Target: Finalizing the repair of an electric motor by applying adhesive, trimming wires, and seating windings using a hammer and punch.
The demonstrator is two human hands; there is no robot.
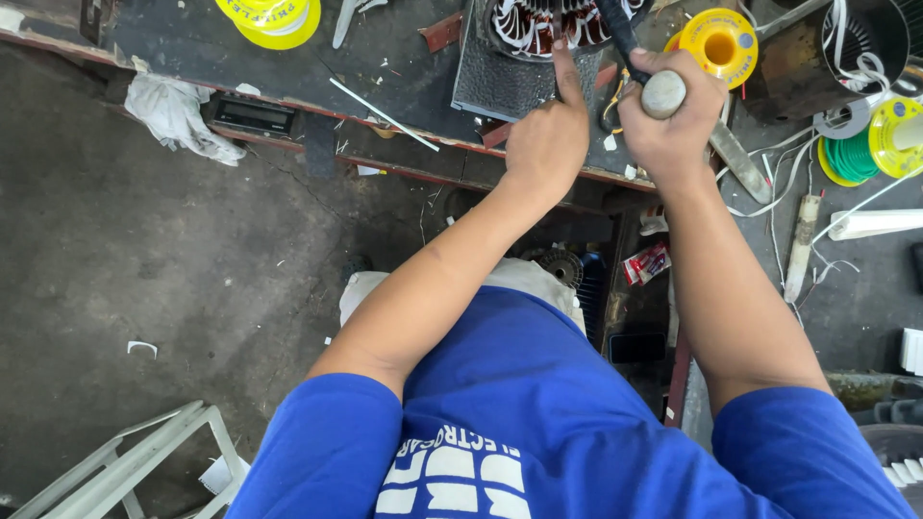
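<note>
My right hand (673, 115) is closed tight around a tool handle (661, 93); its rounded grey butt end sticks out of my fist toward me, and a black shaft (615, 34) runs from it up and left toward the motor stator (538, 24) at the far edge of the bench. I cannot see the working tip. My left hand (548, 139), just left of the right and not touching it, is curled into a loose fist with the thumb stretched forward, its tip pressing on the dark textured housing (500, 82) under the stator. Whether the curled fingers hold anything I cannot tell.

The stator sits at the far middle of the workbench (192, 48), its copper and white windings showing in the opening. Just right of my right hand stands a yellow spool (719, 43), and further right a dark metal cylinder (865, 48) with white leads, then a spool of green wire (865, 149) near the right edge. White wires trail over the bench's right side. On the far left of the bench is another yellow spool (269, 19), and a thin white strip (385, 115) lies diagonally in the middle. A crumpled white rag (178, 115) hangs at the near left edge. Below is the dark concrete floor (144, 288), with a white frame (125, 461) at near left.
</note>
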